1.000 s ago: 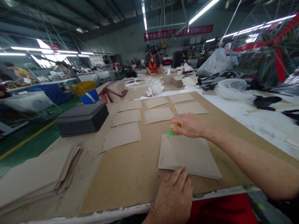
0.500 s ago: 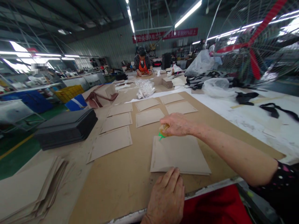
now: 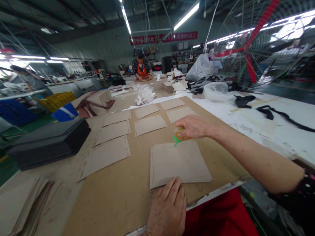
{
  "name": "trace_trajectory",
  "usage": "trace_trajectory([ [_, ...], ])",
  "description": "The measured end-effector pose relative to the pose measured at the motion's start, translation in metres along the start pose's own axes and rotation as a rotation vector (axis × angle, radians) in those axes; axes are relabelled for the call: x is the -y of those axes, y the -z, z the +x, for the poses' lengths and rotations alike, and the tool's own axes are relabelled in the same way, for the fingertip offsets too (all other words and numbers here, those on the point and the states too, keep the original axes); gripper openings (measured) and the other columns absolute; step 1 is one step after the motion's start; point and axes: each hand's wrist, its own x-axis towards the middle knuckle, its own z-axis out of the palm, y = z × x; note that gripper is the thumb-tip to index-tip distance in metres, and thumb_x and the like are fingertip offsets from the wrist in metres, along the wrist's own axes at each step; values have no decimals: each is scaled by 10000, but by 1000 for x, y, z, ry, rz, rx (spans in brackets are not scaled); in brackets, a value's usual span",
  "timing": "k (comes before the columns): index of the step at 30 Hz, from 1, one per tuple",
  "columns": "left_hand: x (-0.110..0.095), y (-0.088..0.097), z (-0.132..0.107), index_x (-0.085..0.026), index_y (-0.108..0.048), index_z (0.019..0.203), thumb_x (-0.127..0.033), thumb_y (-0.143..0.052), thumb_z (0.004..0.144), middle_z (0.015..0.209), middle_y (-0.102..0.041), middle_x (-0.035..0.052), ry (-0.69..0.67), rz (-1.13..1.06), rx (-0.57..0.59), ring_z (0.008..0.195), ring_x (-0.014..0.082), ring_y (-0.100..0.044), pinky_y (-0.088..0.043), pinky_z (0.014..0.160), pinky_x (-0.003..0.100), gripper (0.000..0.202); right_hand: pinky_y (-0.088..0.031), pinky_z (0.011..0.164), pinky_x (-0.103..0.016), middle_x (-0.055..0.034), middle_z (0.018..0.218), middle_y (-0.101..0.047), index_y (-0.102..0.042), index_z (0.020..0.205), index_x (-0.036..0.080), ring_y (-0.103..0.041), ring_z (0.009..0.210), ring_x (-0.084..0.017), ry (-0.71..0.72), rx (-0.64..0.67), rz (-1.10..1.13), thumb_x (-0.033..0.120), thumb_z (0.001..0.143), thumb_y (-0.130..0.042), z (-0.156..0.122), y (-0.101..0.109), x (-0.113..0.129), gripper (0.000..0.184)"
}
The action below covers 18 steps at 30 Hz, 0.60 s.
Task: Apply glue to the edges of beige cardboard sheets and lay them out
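Nearest the camera, the left hand lies open, palm down, its fingertips pressing the near edge of a tan card sheet. That sheet tops a thin pile on the brown board that covers the table, at the near edge and right of centre.

Just beyond, the right hand is closed around a small amber squeeze bottle. The bottle sits at the sheet's far edge. Its long axis is tilted, and the green nozzle points down and to the near left, its tip right at the card.

On the near left, a loose stack of tan sheets fans out. Past it lies a dark grey stack. Six single sheets lie in rows on the board's far part. Beyond them is a heap of clear plastic. At the far end a co-worker bends over the table, and a big red-bladed fan stands far right.
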Motion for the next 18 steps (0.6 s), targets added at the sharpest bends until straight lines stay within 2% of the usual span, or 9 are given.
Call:
trace_trajectory([
  [3, 2, 2, 1, -164, -699, 1117, -215, -385, 1011, 1271, -709, 47, -22, 1, 9, 1174, 216, -649, -573, 934, 341, 335, -269, 603, -296, -34, 915, -699, -651, 898, 248, -600, 851, -222, 47, -40, 16, 379, 843, -615, 8, -5, 17, 146],
  [5, 4, 2, 2, -165, -704, 1105, -208, -399, 1001, 1253, -716, 51, -23, -7, 4, 1150, 218, -664, -589, 924, 339, 325, -265, 601, -296, -30, 920, -701, -653, 895, 251, -601, 857, -218, 51, -42, 19, 362, 843, -609, 9, -5, 19, 130],
  [12, 6, 3, 2, -170, -702, 1110, -194, -460, 968, 1265, -706, 63, -20, -52, 26, 1169, 226, -658, -598, 956, 339, 282, -242, 557, -297, -30, 746, -655, -650, 821, 225, -562, 684, -202, -69, 15, -20, 339, 820, -641, -15, 5, -22, 115],
  [18, 5, 4, 4, -162, -705, 1084, -183, -453, 966, 1234, -720, 63, -12, -58, 9, 1155, 231, -666, -599, 962, 340, 279, -244, 552, -289, -29, 779, -647, -626, 823, 226, -556, 708, -193, -66, -11, 9, 356, 838, -618, -19, 3, -19, 131],
])
